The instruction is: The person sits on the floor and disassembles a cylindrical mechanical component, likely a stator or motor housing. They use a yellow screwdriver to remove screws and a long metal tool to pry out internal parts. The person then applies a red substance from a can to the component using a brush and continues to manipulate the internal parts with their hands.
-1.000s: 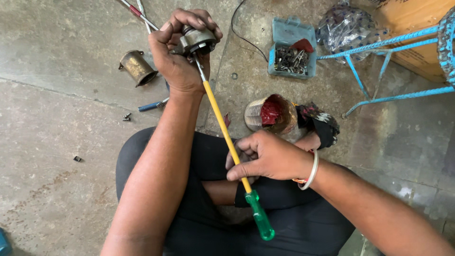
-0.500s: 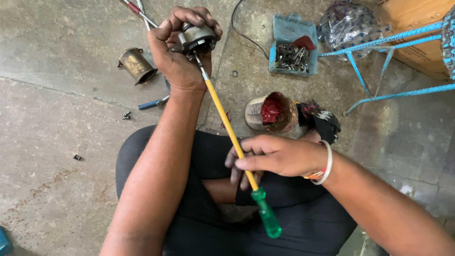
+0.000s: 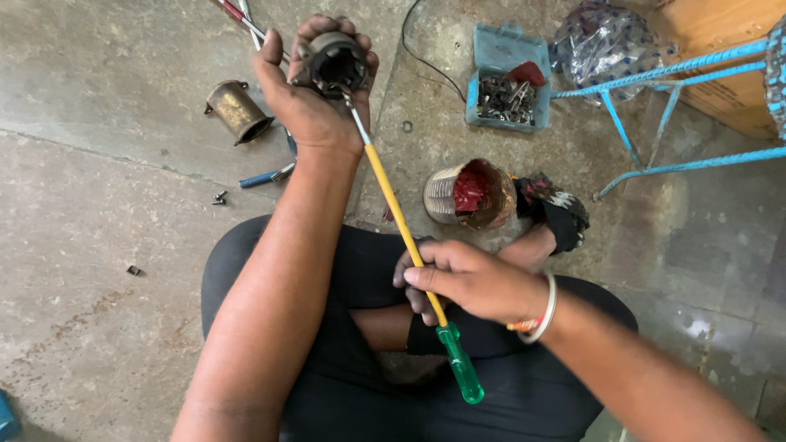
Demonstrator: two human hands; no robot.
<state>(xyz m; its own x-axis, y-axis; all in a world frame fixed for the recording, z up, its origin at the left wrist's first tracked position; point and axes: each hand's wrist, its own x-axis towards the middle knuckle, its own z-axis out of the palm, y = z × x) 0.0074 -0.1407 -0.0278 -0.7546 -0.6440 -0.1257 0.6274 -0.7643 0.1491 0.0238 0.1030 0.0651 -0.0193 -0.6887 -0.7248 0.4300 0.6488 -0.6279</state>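
On floor | 1 screwdriver [image 3: 409, 237] | 1 round part [image 3: 334, 64] | 2 cans [image 3: 469, 194]

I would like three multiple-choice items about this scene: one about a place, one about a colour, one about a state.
1. Where does the brass cylinder lie?
A. on the floor, beside the left hand
B. inside the blue tray
C. on the lap

2. What colour is the screwdriver handle?
A. red
B. green
C. black

3. How does the left hand stand?
A. empty
B. flat on the floor
C. closed around a round metal part

Answers: 1 A, it rests on bare concrete; 2 B, the handle end below the right hand is green; 3 C, fingers wrap the part.
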